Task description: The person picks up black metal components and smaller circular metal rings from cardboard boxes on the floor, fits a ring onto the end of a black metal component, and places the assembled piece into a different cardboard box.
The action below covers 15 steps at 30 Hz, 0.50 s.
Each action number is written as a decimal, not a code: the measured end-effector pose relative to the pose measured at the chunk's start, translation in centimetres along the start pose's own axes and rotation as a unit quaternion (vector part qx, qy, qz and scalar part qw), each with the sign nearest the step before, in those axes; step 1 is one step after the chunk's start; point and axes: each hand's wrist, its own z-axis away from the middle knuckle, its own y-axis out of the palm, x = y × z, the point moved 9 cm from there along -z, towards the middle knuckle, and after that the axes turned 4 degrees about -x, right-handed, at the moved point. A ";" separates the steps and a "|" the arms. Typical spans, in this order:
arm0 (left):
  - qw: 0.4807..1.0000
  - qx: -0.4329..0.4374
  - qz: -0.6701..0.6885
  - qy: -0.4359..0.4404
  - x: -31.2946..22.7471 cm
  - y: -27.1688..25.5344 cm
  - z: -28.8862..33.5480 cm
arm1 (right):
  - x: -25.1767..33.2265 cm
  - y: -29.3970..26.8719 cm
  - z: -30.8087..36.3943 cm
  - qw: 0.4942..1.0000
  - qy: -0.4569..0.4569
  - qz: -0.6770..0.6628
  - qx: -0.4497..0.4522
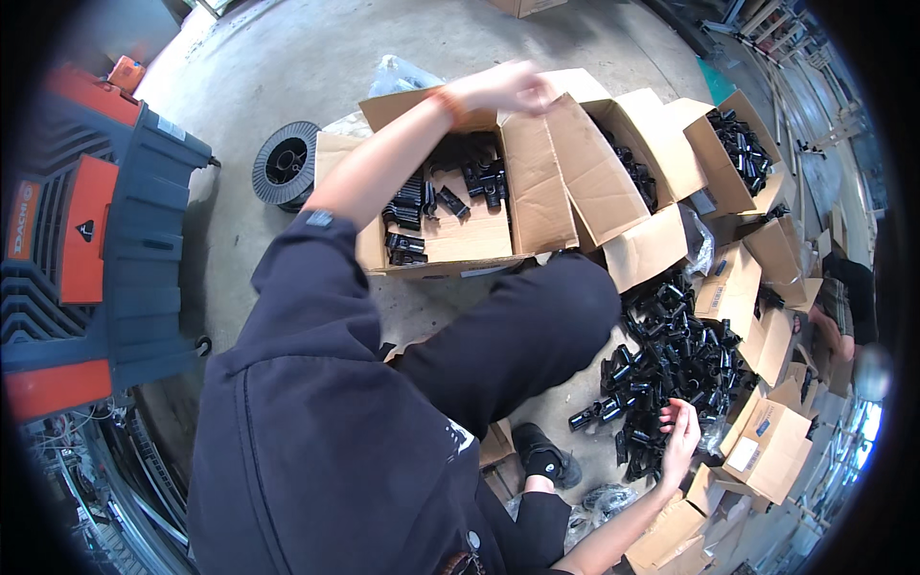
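My left hand (525, 88) is smeared by motion above the raised flaps of an open cardboard box (470, 251); its fingers do not show clearly. Inside that box lie black plastic fittings (452, 201), some stacked in rows along the left side, a few loose on the bare cardboard bottom. My right hand (678, 431) hangs over the edge of a big heap of the same glossy black tube-like fittings (671, 359) on the floor. Its fingers are loosely bent and apart, with nothing visible in them.
Further open boxes of black parts stand at the right, one (637, 172) beside the near box and another (743, 158) behind. A black spool (286, 165) and a large grey-orange machine (144, 220) are at left. Clear plastic bags (609, 498) lie by my shoe. Another person (843, 297) is at far right.
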 end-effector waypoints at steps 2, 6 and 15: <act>0.995 -0.069 -0.077 0.015 7.2 1.5 9.7 | -0.5 0.8 -0.3 1.000 0.006 0.000 0.019; 0.955 0.125 -0.263 -0.060 12.2 11.1 21.8 | 0.3 1.9 -1.0 0.999 0.012 -0.001 0.034; 0.900 0.113 -0.407 0.113 10.9 16.0 21.8 | 5.8 3.1 -1.7 0.998 -0.043 0.010 0.039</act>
